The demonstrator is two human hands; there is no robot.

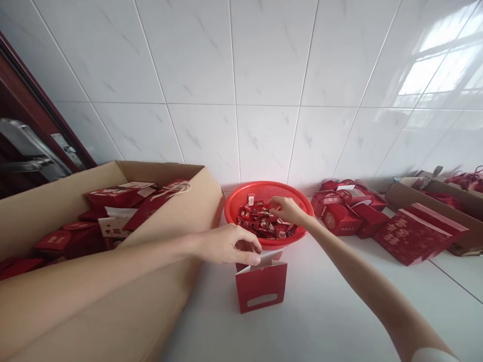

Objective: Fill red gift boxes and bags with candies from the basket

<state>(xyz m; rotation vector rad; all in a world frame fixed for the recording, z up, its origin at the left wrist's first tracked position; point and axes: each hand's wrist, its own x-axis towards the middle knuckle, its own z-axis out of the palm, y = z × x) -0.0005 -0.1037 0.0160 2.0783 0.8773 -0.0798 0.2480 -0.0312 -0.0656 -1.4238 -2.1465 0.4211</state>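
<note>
A red plastic basket holds many small wrapped candies. Over the candies is my right hand, its fingers bent down among the wrappers; what they pinch, if anything, is too small to tell. In front of the basket an open-topped red paper box stands upright on the white surface. My left hand is at the top left of this box, thumb and fingers curled with a gap between them and nothing visible inside.
A large cardboard box with red gift boxes fills the left side. Right of the basket lie folded red boxes, a flat red bag and a cardboard tray. A tiled wall runs behind.
</note>
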